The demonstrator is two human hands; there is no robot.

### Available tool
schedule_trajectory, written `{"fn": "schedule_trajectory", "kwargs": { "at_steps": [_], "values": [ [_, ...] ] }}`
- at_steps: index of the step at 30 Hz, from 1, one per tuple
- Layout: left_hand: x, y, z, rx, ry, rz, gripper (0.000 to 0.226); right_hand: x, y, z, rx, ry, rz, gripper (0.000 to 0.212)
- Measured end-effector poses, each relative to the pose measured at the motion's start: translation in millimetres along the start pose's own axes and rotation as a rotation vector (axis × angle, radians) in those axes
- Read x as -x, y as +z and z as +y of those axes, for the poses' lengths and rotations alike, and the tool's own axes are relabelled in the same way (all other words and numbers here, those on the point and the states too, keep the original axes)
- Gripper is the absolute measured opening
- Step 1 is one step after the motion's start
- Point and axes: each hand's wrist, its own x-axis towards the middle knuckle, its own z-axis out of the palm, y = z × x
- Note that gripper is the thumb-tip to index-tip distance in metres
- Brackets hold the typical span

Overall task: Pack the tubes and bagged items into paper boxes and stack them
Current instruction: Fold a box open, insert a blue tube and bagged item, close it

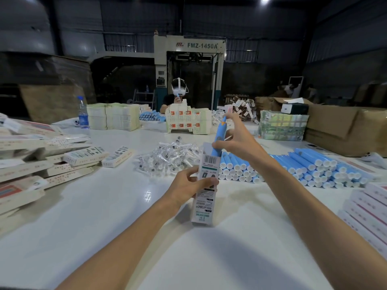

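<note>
My left hand (191, 184) grips a slim white paper box (206, 189) that stands upright over the white table (104, 206), its top flap open. A blue tube (218, 136) sticks out of the box's open top, its lower end inside. My right hand (234, 137) holds the tube's upper part, fingers spread around it. Behind the box lies a heap of small clear bagged items (169, 156). To the right, several blue tubes (303, 168) with white caps are stacked on their sides.
Packed white boxes lie piled at the left (46, 164) and in a stack at the right edge (368, 208). Flat box blanks (113, 116) and a water bottle (83, 114) stand far left. Another person (178, 95) sits opposite. Cardboard cartons (345, 126) sit at the far right.
</note>
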Motion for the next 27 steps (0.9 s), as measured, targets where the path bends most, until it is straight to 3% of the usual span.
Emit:
{"fn": "schedule_trajectory", "kwargs": {
  "at_steps": [7, 12, 16, 27],
  "values": [
    [-2, -5, -7, 0.080, -0.024, 0.034, 0.035, 6, 35, 36, 0.089, -0.052, -0.011, 0.025],
    [-15, -25, -24, 0.242, -0.167, 0.340, 0.022, -8, 68, 77, 0.093, 0.001, 0.148, 0.023],
    [-22, -43, -31, 0.233, -0.193, 0.509, 0.022, -31, 104, 97, 0.275, 0.020, 0.059, 0.027],
    [-26, -44, -33, 0.178, -0.076, 0.453, 0.028, -91, 172, 110, 0.935, -0.178, 0.060, 0.036]
  ]
}}
